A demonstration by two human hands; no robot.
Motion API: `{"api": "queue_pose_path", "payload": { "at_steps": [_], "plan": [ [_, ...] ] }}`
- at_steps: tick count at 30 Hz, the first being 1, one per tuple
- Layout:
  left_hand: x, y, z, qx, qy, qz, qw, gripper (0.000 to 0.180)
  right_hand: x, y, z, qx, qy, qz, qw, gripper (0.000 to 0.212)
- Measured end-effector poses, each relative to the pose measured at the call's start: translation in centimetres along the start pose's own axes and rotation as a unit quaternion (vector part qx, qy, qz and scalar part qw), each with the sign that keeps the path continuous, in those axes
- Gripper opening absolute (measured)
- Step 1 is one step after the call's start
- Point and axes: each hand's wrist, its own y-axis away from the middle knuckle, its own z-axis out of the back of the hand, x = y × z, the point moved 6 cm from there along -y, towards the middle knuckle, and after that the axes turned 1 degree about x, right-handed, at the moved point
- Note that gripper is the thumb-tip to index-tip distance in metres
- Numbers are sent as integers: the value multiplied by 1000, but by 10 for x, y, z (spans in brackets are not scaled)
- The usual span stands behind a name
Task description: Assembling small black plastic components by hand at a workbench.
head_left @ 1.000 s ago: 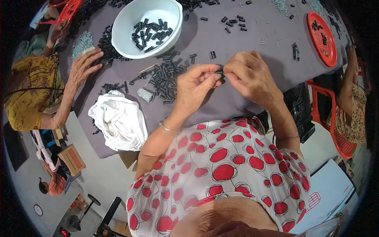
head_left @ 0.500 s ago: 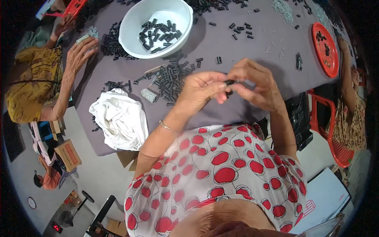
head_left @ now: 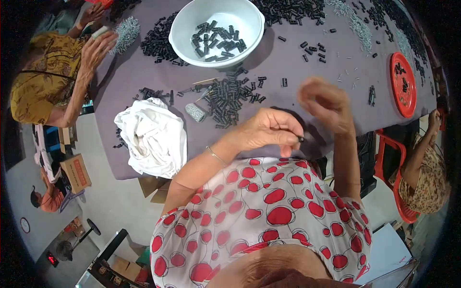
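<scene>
Close to the table's near edge, my left hand is closed in a pinch on a small black cylindrical part, whose end shows past the fingertips. My right hand is raised to the right of it, apart from the part. Its fingers look curled but are smeared by motion, so what they hold, if anything, is unclear. Left of my hands lies a heap of similar black parts. A small grey speckled cylinder rests beside that heap. One loose black part lies just beyond my hands.
A white basin with black parts inside stands at the far middle. Bunched white cloth lies at the left. On the right are a red tray and grey pins. Co-workers sit either side; one's hand is at the left.
My hands have come apart: the right one has moved up and right, while the left has dropped nearer to me with the black part. The whole view has shifted slightly.
</scene>
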Motion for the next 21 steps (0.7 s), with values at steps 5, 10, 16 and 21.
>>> {"api": "queue_pose_path", "payload": {
  "at_steps": [5, 10, 16, 21],
  "plan": [
    [-1, 0, -6, -5, 3, 19, 1000, 10, -19, -40, -24, -5, 354, -4, 935, 22],
    [-1, 0, -5, -13, -3, 23, 1000, 10, -33, -54, -38, 43, 467, 48, 882, 29],
    [0, -1, -3, -8, -9, 3, 1000, 14, -39, -53, -45, 63, 513, 69, 853, 24],
    [-2, -3, 2, -25, 6, -31, 999, 14, -32, -47, -28, -54, 410, 89, 906, 25]
  ]
}}
